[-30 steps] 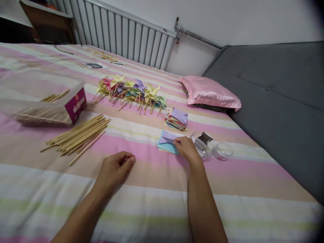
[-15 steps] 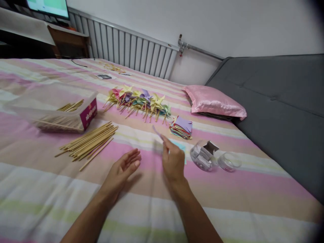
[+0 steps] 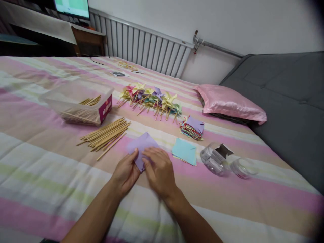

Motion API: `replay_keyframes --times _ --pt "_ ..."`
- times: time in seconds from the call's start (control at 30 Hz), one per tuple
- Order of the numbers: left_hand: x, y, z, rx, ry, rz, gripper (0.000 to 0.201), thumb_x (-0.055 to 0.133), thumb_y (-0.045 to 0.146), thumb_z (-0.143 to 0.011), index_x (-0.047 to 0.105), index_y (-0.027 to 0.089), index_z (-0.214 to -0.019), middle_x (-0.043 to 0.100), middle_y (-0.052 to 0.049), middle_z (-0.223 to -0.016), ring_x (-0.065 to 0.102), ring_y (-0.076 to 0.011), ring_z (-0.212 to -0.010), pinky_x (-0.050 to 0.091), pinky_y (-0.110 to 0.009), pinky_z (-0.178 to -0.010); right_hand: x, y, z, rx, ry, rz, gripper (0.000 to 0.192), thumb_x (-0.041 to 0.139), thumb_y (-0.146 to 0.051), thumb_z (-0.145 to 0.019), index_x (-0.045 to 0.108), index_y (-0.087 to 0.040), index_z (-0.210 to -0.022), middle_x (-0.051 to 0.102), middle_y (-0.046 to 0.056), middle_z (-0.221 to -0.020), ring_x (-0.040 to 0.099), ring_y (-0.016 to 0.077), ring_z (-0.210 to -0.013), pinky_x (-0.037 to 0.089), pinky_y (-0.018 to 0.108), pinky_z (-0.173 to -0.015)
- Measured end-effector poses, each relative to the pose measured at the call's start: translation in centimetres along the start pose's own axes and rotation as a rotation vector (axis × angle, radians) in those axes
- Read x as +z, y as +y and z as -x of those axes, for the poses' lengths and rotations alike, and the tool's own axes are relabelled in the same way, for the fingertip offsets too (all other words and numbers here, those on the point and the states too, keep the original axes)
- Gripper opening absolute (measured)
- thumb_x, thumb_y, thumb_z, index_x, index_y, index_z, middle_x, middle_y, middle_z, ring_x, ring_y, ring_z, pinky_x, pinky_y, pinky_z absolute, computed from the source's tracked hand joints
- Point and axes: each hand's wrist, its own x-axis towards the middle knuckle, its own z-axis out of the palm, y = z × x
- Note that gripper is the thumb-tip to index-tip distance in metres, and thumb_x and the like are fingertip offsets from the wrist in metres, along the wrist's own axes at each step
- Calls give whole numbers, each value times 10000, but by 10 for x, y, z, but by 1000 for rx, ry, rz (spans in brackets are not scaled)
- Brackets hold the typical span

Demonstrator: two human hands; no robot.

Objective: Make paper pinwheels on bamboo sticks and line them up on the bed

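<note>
A purple paper square (image 3: 141,145) lies on the striped bedsheet (image 3: 45,168) in front of me. My left hand (image 3: 126,172) pinches its near left edge and my right hand (image 3: 158,169) presses on its near right part. Just right of my hands lies a small stack of light blue paper (image 3: 185,155). Beyond it sits a pile of cut coloured squares (image 3: 192,127). A loose bundle of wooden sticks (image 3: 106,136) lies to the left of the purple sheet.
A row of finished paper pinwheels (image 3: 152,99) lies farther back. A clear plastic box with sticks (image 3: 81,104) stands at left. A clear jar on its side (image 3: 215,158) and its lid (image 3: 243,167) lie at right. A pink pillow (image 3: 227,103) rests against the grey sofa (image 3: 286,101).
My right hand lifted a purple sheet off the blue stack and carried it left. Both hands now meet on it on the bedsheet. The view shifted left.
</note>
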Motion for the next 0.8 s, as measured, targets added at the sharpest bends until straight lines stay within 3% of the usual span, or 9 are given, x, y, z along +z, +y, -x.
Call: replay_keyframes --times 0.07,0.13,0.2,0.33,0.47,0.8 --pt "-1 -1 0 13 -15 -13 239 423 101 -890 636 58 -990 712 -119 -850 678 -186 -820 544 -310 -808 -2 7 -2 110 191 -22 311 548 -239 -830 596 -167 -1128 622 94 -1177 518 214 -1149 367 398 -1015" --pt "-2 -3 0 -2 -14 -47 253 440 98 -883 619 50 -1055 715 -137 -898 676 -204 -865 539 -327 -831 -4 15 -5 261 287 -105 468 618 -286 -776 525 -147 -1213 572 126 -1232 517 234 -1136 406 405 -973" --pt "-2 -5 1 -23 -15 -85 255 456 94 -876 615 43 -1069 715 -147 -920 673 -212 -887 536 -327 -842 -5 24 -7 412 253 -307 533 665 -323 -731 516 -141 -1210 606 132 -1166 584 231 -1019 466 388 -885" --pt "-2 -6 1 -59 -30 -150 244 476 90 -866 622 29 -1052 714 -158 -927 671 -218 -898 538 -322 -838 -3 35 -8 573 83 -777 330 670 -353 -719 641 -140 -969 698 78 -900 641 190 -783 506 320 -731" --pt "-1 -6 2 -67 -11 -186 222 492 101 -860 638 38 -1016 719 -153 -902 678 -216 -864 555 -308 -789 -2 38 -8 657 149 -850 249 679 -372 -704 681 -150 -815 698 31 -777 609 151 -677 472 267 -654" --pt "-4 -7 4 -51 -49 -247 196 641 157 -777 670 72 -951 722 -116 -852 673 -179 -728 541 -260 -691 -1 39 -8 637 228 -774 250 646 -399 -737 685 -156 -779 676 7 -716 572 135 -641 438 240 -612"
